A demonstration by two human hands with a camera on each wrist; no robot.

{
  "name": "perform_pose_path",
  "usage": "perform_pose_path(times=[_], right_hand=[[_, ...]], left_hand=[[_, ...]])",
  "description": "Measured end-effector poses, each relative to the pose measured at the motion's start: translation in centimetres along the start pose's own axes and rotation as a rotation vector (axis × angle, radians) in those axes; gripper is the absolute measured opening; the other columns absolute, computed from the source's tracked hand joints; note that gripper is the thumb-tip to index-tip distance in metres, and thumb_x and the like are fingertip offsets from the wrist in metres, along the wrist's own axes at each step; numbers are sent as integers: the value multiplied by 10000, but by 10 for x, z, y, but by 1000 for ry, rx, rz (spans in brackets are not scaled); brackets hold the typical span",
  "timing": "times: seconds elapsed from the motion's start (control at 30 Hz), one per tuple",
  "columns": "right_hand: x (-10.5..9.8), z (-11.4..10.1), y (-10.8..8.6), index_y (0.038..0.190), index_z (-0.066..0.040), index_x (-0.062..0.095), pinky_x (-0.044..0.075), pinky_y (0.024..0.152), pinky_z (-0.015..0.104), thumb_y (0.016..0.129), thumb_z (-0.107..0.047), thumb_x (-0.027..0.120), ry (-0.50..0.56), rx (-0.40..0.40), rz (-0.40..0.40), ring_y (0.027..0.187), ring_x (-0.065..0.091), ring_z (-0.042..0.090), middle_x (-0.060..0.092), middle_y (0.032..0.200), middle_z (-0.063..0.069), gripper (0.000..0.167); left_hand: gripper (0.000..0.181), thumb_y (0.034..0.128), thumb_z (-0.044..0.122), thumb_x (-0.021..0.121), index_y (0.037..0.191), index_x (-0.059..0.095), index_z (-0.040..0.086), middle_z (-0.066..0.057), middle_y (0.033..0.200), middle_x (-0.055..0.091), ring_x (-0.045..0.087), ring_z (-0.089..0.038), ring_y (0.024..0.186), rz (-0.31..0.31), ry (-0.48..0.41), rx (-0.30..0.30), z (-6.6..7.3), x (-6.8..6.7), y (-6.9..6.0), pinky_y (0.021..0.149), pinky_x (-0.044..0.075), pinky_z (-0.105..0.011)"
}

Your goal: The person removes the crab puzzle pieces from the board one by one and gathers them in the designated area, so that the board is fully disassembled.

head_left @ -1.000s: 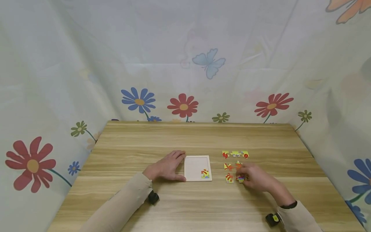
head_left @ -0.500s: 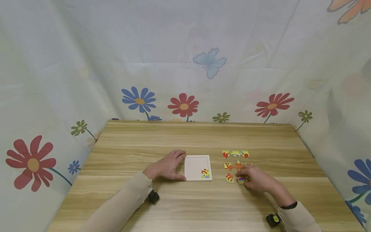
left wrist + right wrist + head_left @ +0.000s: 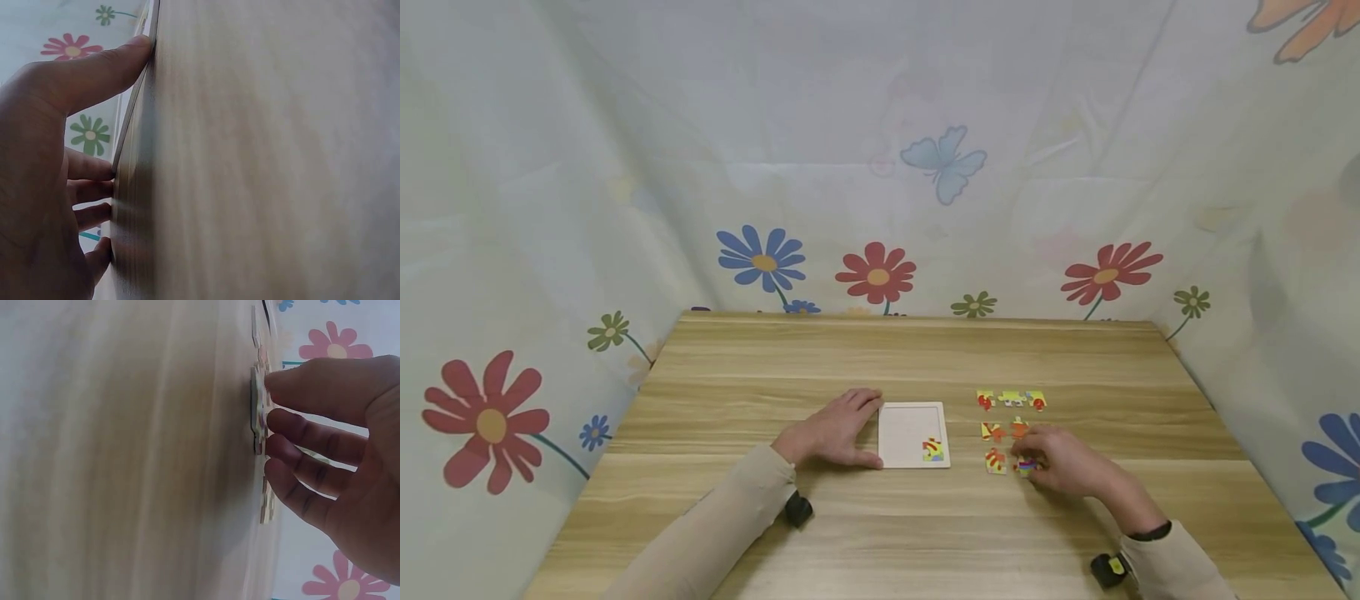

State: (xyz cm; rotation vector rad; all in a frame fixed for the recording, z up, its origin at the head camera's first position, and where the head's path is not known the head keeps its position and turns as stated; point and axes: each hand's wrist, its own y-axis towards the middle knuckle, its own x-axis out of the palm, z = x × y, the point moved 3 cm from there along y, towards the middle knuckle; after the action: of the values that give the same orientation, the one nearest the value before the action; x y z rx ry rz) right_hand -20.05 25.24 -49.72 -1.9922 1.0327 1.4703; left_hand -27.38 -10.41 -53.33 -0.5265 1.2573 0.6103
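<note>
A square white puzzle tray (image 3: 901, 433) lies on the table. One yellow, red and green jigsaw piece (image 3: 933, 450) sits in its lower right corner. My left hand (image 3: 838, 432) rests against the tray's left side, thumb at the near corner and fingers at the far one; in the left wrist view the thumb (image 3: 119, 65) touches its edge. To the right, my right hand (image 3: 1063, 460) pinches a rainbow-striped jigsaw piece (image 3: 1026, 467) at table level. Its bent fingers and thumb (image 3: 300, 387) meet the piece in the right wrist view. The hand partly hides that piece.
Several loose jigsaw pieces lie in rows right of the tray: a far row (image 3: 1011, 399), a middle piece (image 3: 992, 431) and a near piece (image 3: 996, 461). Wood-grain table (image 3: 850, 350) surrounds them. A flower-printed curtain (image 3: 820, 125) hangs behind and at both sides.
The rainbow-striped piece has shifted and turned slightly under my right fingertips. My left hand and the tray keep their places.
</note>
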Motion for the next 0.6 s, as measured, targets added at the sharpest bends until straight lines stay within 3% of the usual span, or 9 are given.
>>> perform_pose_path(times=[0.27, 0.47, 0.6], right_hand=[[-2, -2, 7, 1022, -47, 713, 534, 700, 301, 783, -84, 765, 16, 8, 60, 843, 637, 159, 687, 941, 24, 248], [-2, -1, 17, 1047, -67, 707, 540, 713, 299, 811, -112, 770, 68, 70, 46, 869, 634, 169, 679, 974, 13, 248], [-3, -3, 26, 1050, -73, 707, 543, 716, 320, 812, -111, 764, 80, 66, 60, 855, 631, 162, 686, 980, 11, 248]], left_hand=[[1044, 779, 725, 622, 1504, 328, 33, -136, 1554, 307, 283, -297, 1429, 3, 5, 8, 0, 0, 0, 1152, 301, -456], [1058, 776, 748, 600, 1511, 317, 42, -127, 1563, 294, 275, -288, 1433, -6, 13, 7, 0, 1, 1, 1156, 296, -448], [1062, 776, 754, 593, 1518, 307, 49, -114, 1570, 283, 266, -272, 1439, -12, 25, -3, -1, 2, 1, 1166, 287, -425]])
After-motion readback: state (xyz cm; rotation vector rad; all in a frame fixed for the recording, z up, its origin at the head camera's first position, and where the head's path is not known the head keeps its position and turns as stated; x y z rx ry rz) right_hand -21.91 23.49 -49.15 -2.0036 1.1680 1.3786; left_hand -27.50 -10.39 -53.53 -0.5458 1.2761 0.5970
